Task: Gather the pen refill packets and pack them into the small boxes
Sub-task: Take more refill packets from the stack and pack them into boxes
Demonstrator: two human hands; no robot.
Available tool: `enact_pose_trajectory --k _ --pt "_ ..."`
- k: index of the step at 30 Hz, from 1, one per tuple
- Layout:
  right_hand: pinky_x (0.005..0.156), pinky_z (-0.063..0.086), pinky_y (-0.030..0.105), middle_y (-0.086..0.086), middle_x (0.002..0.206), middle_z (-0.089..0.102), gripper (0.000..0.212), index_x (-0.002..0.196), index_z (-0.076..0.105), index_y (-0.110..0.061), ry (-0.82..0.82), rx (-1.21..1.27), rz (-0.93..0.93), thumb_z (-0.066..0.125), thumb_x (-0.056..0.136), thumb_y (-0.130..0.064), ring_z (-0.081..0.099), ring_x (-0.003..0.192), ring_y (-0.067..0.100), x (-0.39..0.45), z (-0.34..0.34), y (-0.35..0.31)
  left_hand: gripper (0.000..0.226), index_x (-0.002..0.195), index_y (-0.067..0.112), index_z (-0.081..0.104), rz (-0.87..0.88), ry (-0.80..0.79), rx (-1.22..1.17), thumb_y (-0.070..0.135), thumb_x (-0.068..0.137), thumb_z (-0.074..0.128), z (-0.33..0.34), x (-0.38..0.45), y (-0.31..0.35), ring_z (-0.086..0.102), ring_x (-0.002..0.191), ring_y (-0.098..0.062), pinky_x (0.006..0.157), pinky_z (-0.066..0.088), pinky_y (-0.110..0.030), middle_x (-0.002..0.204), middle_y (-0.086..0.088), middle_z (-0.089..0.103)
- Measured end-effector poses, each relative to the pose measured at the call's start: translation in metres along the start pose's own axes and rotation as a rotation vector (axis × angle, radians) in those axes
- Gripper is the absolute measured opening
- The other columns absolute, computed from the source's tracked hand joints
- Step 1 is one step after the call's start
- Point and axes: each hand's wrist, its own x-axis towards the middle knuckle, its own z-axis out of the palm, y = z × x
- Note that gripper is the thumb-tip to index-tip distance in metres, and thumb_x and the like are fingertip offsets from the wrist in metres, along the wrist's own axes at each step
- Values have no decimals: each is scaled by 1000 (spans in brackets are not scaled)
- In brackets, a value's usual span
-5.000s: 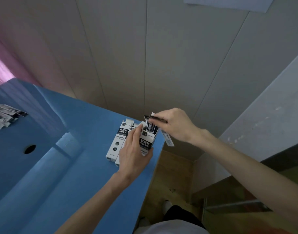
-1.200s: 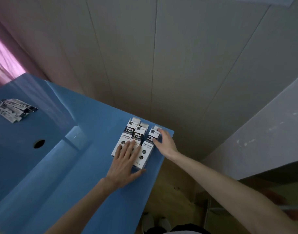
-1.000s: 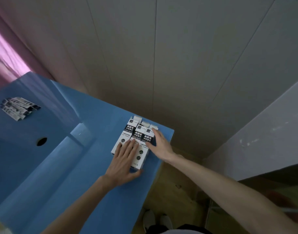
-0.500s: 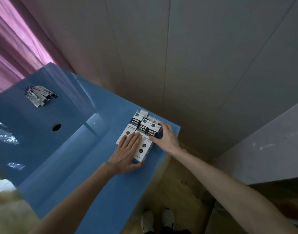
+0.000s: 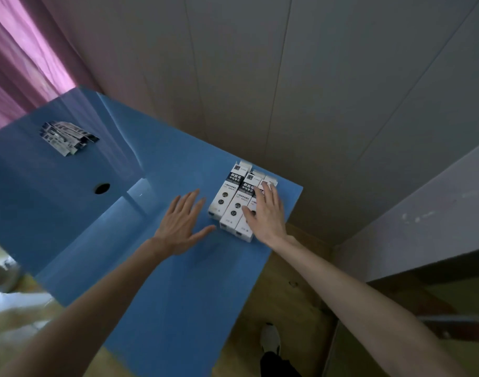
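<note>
Three small black-and-white boxes [image 5: 230, 193] lie side by side near the right corner of the blue table [image 5: 162, 281]. My right hand [image 5: 266, 213] lies flat with straight fingers on the rightmost box and partly covers it. My left hand [image 5: 182, 221] is spread open over the table just left of the boxes, apart from them and holding nothing. A pile of pen refill packets [image 5: 67, 137] lies far off at the table's back left.
A round hole [image 5: 102, 188] is in the tabletop left of centre. The table's right edge drops to a wooden floor, where a shoe [image 5: 271, 338] shows. A panelled wall stands close behind, a pink curtain [image 5: 20, 50] at the left.
My left hand has lifted off the boxes and shifted left over the bare table. My right hand has slid from the boxes' far end onto the top of the rightmost box. The view turned left.
</note>
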Motion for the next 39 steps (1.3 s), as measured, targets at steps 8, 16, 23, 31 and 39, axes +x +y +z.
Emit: enact_pose_trajectory --k 8,16,23,31,39 --pt "128 6 52 12 170 17 70 159 28 -10 -19 -207 54 36 106 -55 1 159 31 -34 44 -102 87 162 14 19 -156 -42 -78 73 99 28 -24 -61 -116 20 154 -31 124 16 -43 170 -12 13" --pt "127 6 52 13 169 16 74 160 22 -10 -115 -264 68 33 106 -59 -2 158 32 -20 62 -212 84 159 12 18 -168 -93 -67 67 99 40 -77 -93 -215 32 147 -33 119 29 -46 163 -11 26" --pt "126 13 49 15 165 25 74 159 23 -7 -164 -247 89 39 105 -56 8 157 36 7 97 -259 72 154 13 29 -146 -108 -81 48 98 57 -84 -89 -293 36 144 -36 115 32 -46 162 -13 27" --pt "126 12 48 16 165 23 76 160 21 -7 -163 -218 97 40 105 -56 8 156 36 75 152 -312 73 159 14 24 -65 -108 10 45 101 54 -84 -45 -384 28 150 -33 118 29 -45 167 -13 18" --pt "126 15 48 16 164 24 78 159 21 -5 -160 -146 78 46 103 -54 11 155 37 182 187 -395 73 157 13 30 -31 -162 117 41 96 60 -112 30 -487 30 148 -35 114 33 -47 167 -14 17"
